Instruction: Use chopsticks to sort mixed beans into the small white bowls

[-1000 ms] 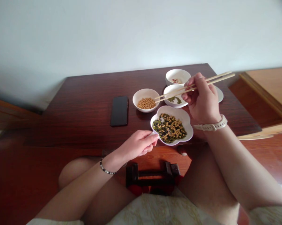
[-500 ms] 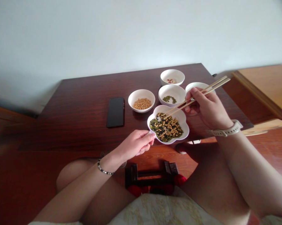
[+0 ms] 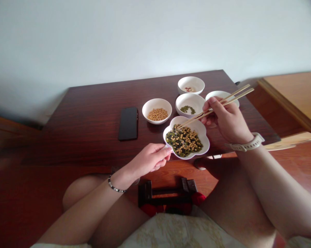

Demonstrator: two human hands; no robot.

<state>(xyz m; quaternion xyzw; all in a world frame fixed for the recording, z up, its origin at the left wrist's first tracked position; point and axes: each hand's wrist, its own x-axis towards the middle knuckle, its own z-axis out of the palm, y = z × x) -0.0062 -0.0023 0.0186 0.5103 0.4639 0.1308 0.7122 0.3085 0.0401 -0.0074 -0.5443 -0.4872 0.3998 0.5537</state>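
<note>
My left hand [image 3: 152,157] is closed on the short handle of a white, flower-shaped bowl [image 3: 204,139] at the table's front edge. Inside that bowl lie mixed beans [image 3: 185,141]: yellow, black and small green ones. A pair of wooden chopsticks [image 3: 229,99] is gripped in my right hand [image 3: 226,119], above the bowl's right side. Their tips reach down to the beans near the bowl's back left; whether a bean is between them, I cannot tell. Just behind stands a round white bowl [image 3: 180,103] with some green beans [image 3: 188,110] in it.
Left of the green beans is a white bowl [image 3: 145,112] of yellow beans [image 3: 157,114]. Another white bowl [image 3: 181,86] at the back holds a few reddish and pale pieces. My right hand partly hides a white bowl [image 3: 217,93]. A black phone [image 3: 128,123] lies on the dark table [image 3: 93,120].
The chopstick tips have moved slightly left over the beans, with my right hand shifting a little left too. My left hand keeps its hold on the handle.
</note>
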